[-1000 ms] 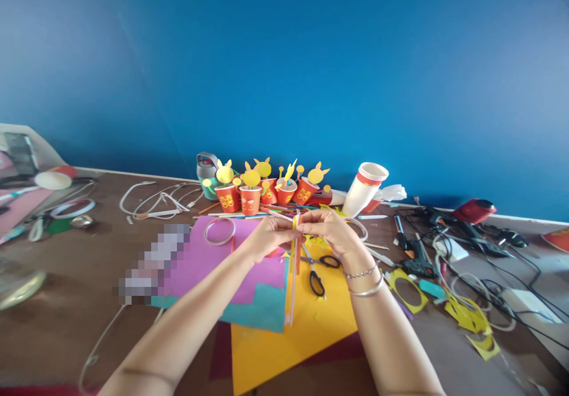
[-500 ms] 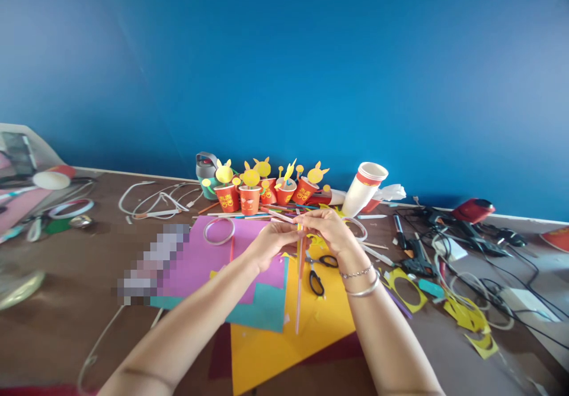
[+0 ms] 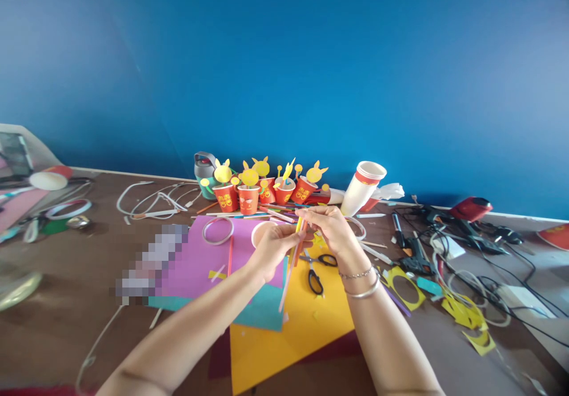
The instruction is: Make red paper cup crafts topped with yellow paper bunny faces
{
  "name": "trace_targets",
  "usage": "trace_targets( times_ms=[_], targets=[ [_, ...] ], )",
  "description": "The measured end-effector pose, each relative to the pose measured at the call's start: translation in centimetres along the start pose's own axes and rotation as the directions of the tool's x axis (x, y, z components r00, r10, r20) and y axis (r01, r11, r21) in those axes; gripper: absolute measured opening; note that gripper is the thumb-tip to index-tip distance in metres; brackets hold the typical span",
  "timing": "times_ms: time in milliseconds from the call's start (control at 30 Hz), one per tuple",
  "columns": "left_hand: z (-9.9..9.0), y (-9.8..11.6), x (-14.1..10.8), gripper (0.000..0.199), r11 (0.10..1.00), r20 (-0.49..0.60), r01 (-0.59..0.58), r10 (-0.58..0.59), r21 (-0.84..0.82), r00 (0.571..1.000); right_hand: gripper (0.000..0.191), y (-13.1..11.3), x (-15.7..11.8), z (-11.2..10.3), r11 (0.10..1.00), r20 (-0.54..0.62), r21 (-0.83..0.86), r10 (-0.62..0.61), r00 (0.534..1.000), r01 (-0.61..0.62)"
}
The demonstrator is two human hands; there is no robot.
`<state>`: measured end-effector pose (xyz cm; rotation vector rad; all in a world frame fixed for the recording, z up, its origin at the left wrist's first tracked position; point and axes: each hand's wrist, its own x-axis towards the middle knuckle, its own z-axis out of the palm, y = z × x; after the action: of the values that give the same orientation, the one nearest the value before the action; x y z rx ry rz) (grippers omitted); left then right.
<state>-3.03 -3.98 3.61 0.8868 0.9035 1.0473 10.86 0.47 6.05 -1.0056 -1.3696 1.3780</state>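
My left hand (image 3: 276,246) is closed on a few thin sticks in its fingertips. One is a long pale pink stick (image 3: 285,292) slanting down over the paper; a short yellow one (image 3: 299,225) rises above the fingers. My right hand (image 3: 328,224), with a bracelet and bangle on its wrist, pinches at the upper end of the same sticks; the exact contact is partly hidden. Black-handled scissors (image 3: 315,282) lie just below the hands, on yellow paper (image 3: 267,360). A round white item (image 3: 258,232) shows behind my left hand.
Red paper cups (image 3: 225,198) with yellow paper figures stand by the wall, near a leaning stack of white cups (image 3: 362,188). Purple paper (image 3: 191,265) and a tape roll (image 3: 217,230) lie left. Glue guns (image 3: 418,256), cables and cut yellow scraps (image 3: 405,289) are at right.
The long pink stick has swung from nearly vertical to slanting down-left. My left hand has turned slightly, and the round white item behind it shows more.
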Motion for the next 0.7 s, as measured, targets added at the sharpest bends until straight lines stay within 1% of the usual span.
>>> trace_targets(
  times_ms=[100, 167, 233, 300, 333, 367, 400, 433, 500, 533, 567, 600, 633, 700],
  targets=[
    [0.1, -0.4, 0.1, 0.046, 1.000, -0.011, -0.016, 0.016, -0.014, 1.000, 0.031, 0.1, 0.0, 0.1, 1.000, 0.001, -0.018, 0.022, 1.000, -0.022],
    [0.1, -0.6, 0.2, 0.049, 1.000, -0.017, -0.008, 0.008, -0.024, 1.000, 0.031, 0.1, 0.0, -0.2, 0.997, 0.018, -0.061, 0.040, 0.999, -0.039],
    [0.2, -0.7, 0.3, 0.053, 1.000, -0.020, 0.016, -0.017, -0.027, 1.000, 0.035, 0.1, 0.1, -1.1, 0.988, 0.077, -0.151, 0.047, 0.996, -0.035],
    [0.3, -0.9, 0.3, 0.054, 0.999, -0.020, 0.048, -0.048, -0.014, 0.999, 0.040, 0.1, 0.3, -2.6, 0.963, 0.127, -0.270, 0.030, 0.991, 0.006],
    [0.3, -1.0, 0.3, 0.053, 0.998, -0.021, 0.057, -0.057, 0.000, 0.998, 0.043, 0.1, 0.4, -3.5, 0.942, 0.098, -0.336, 0.008, 0.995, 0.025],
    [0.4, -1.1, 0.2, 0.052, 0.998, -0.023, 0.055, -0.055, 0.023, 0.998, 0.044, 0.1, 0.4, -4.4, 0.909, 0.032, -0.415, -0.018, 0.999, 0.029],
    [0.6, -1.2, 0.2, 0.050, 0.998, -0.024, 0.040, -0.039, 0.057, 0.999, 0.042, 0.2, 0.5, -5.3, 0.849, -0.039, -0.528, -0.017, 0.999, -0.007],
    [0.7, -1.4, 0.1, 0.048, 0.995, -0.024, 0.013, -0.011, 0.101, 1.000, 0.040, 0.4, 0.5, -6.1, 0.760, -0.079, -0.647, 0.010, 0.997, -0.059],
    [0.9, -1.6, -0.1, 0.044, 0.977, -0.012, -0.050, 0.054, 0.206, 0.998, 0.034, 1.0, 0.3, -7.1, 0.511, -0.119, -0.848, 0.074, 0.990, -0.140],
    [1.0, -1.7, -0.1, 0.043, 0.966, -0.008, -0.072, 0.076, 0.250, 0.997, 0.032, 1.5, 0.1, -7.3, 0.382, -0.132, -0.909, 0.113, 0.985, -0.165],
    [1.0, -1.7, -0.1, 0.042, 0.958, -0.007, -0.080, 0.086, 0.277, 0.996, 0.030, 2.0, -0.1, -7.4, 0.274, -0.146, -0.944, 0.149, 0.978, -0.182],
    [0.9, -1.7, -0.1, 0.042, 0.957, -0.017, -0.077, 0.085, 0.280, 0.996, 0.028, 2.5, -0.3, -7.3, 0.193, -0.164, -0.961, 0.171, 0.972, -0.196],
    [0.8, -1.7, 0.0, 0.043, 0.963, -0.030, -0.066, 0.076, 0.263, 0.997, 0.025, 3.0, -0.6, -7.2, 0.161, -0.177, -0.965, 0.184, 0.967, -0.207],
    [0.5, -1.6, 0.4, 0.045, 0.976, -0.058, -0.047, 0.060, 0.212, 0.997, 0.022, 4.1, -1.0, -6.7, 0.135, -0.190, -0.967, 0.172, 0.967, -0.214]
  ],
)
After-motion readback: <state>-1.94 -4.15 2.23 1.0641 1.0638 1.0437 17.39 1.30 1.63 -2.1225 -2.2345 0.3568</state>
